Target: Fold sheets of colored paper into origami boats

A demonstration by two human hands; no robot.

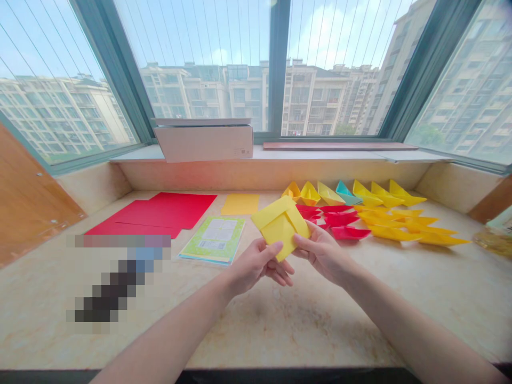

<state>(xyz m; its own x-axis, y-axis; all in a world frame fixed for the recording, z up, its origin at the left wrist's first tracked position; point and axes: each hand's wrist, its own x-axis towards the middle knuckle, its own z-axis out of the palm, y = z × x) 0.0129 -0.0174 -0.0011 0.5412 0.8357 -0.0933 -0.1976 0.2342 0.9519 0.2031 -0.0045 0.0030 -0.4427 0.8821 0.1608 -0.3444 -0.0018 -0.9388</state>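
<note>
A partly folded yellow paper [280, 224] is held up above the stone counter [280, 320], in front of me. My left hand [258, 264] pinches its lower left edge, thumb on top. My right hand [322, 250] grips its right edge with closed fingers. Just behind the paper lie several finished paper boats: red ones [340, 218], yellow ones [400, 216], and one teal boat [347, 193].
Red paper sheets [160, 213] lie at the left, a flat yellow sheet [240, 204] behind, and a green pack of paper [214, 238] near my left hand. A white box [204, 141] sits on the window sill. A blurred patch covers something at the left.
</note>
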